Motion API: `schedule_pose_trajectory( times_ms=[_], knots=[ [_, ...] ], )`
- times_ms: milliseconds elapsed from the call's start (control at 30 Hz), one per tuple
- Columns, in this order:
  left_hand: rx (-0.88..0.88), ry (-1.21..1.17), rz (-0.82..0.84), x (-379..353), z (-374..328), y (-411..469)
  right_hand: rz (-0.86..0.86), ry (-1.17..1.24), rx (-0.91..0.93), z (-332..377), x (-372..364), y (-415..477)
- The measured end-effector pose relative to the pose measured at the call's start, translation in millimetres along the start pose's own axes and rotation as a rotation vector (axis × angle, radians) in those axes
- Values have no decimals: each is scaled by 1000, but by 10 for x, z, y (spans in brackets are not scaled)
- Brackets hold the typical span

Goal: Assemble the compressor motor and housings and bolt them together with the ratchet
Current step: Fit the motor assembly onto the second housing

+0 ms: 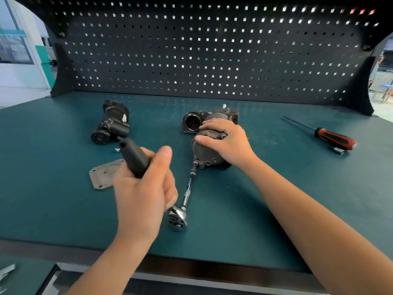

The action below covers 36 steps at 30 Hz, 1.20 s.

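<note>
My left hand (146, 188) grips the black handle of the ratchet (177, 218). Its chrome head sits low over the mat, and a long extension bar (190, 185) runs up from it to a bolt on the lower edge of the grey motor housing (202, 151). My right hand (226, 140) grips the top of that housing, thumb on its round end face. Right behind it sits a dark housing (192, 122) with an open round bore.
A second black compressor body (111, 124) lies at the left of the green mat. A flat grey cover plate (102, 174) and a small loose bolt (116, 150) lie near my left hand. A red-handled screwdriver (331, 137) and a socket (338, 150) lie right. Pegboard (212, 50) behind.
</note>
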<state>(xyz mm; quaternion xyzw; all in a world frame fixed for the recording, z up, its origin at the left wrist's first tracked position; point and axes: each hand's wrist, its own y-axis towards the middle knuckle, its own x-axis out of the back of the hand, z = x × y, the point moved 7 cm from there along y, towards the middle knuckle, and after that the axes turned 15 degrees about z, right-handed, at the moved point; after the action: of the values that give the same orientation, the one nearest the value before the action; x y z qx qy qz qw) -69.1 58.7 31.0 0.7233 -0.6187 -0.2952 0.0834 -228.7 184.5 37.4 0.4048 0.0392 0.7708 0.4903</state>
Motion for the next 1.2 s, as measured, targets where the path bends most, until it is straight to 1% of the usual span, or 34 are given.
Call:
schedule_pose_trajectory(
  times_ms=[67, 100, 167, 233, 267, 300, 333, 367, 400, 433, 467, 500, 533, 567, 600, 633, 700, 767, 833, 900, 933, 967, 1000, 1033, 1067, 1100, 1133, 1200],
  knots=[
    [-4, 128, 163, -189, -15, 9, 2, -72, 53, 60, 1, 9],
    [-20, 255, 275, -324, -28, 5, 8, -111, 67, 87, -10, 15],
    [-10, 635, 565, -673, 39, -37, 15, -148, 77, 114, -14, 21],
    [63, 1101, 913, -923, 303, -186, 17, -138, 78, 113, -2, 14],
    [87, 1240, 1059, -962, 411, -270, 20, -134, 74, 110, 3, 10],
    [89, 1261, 1111, -946, 457, -290, 21, -133, 73, 108, 3, 6],
    [68, 1174, 1072, -912, 417, -251, 20, -132, 75, 107, 7, 5],
    [58, 999, 960, -854, 310, -174, 18, -130, 75, 104, 7, 7],
    [59, 778, 771, -717, 168, -79, 15, -124, 75, 101, 7, 9],
    [56, 514, 525, -480, 35, 9, 11, -112, 77, 99, 3, 6],
    [41, 228, 242, -182, -44, 62, 6, -97, 81, 95, 3, 4],
    [25, -10, -14, 100, -47, 57, 0, -84, 83, 91, 2, 0],
    [9, -147, -183, 303, -25, 12, -6, -71, 79, 84, 2, -5],
    [3, -187, -270, 414, -2, -36, -12, -60, 74, 78, 5, -13],
    [11, -180, -283, 428, 16, -48, -15, -55, 70, 74, 8, -17],
    [14, -148, -235, 364, 23, -30, -11, -56, 68, 75, 4, -17],
    [-12, -65, -56, 111, 10, -9, 10, -60, 59, 85, -1, -10],
    [-26, 70, 190, -170, -24, 2, 30, -67, 53, 88, 5, -4],
    [-34, 316, 482, -433, -22, -19, 41, -86, 51, 92, 0, 3],
    [-11, 733, 784, -702, 111, -101, 50, -89, 48, 94, -12, 9],
    [27, 916, 943, -818, 221, -165, 54, -85, 43, 91, -15, 9],
    [79, 1044, 1074, -888, 325, -226, 56, -81, 37, 84, -12, 6],
    [120, 1094, 1142, -908, 386, -256, 56, -78, 33, 74, -3, 5],
    [136, 1072, 1144, -891, 394, -241, 58, -77, 30, 66, -1, 5],
    [136, 973, 1069, -857, 342, -188, 58, -79, 32, 61, 1, 6],
    [139, 829, 932, -785, 249, -118, 54, -83, 36, 62, -2, 4],
    [135, 614, 732, -643, 137, -42, 48, -84, 40, 65, -7, 3],
    [80, 94, 261, -207, 3, 45, 43, -76, 38, 73, -17, 0]
  ],
)
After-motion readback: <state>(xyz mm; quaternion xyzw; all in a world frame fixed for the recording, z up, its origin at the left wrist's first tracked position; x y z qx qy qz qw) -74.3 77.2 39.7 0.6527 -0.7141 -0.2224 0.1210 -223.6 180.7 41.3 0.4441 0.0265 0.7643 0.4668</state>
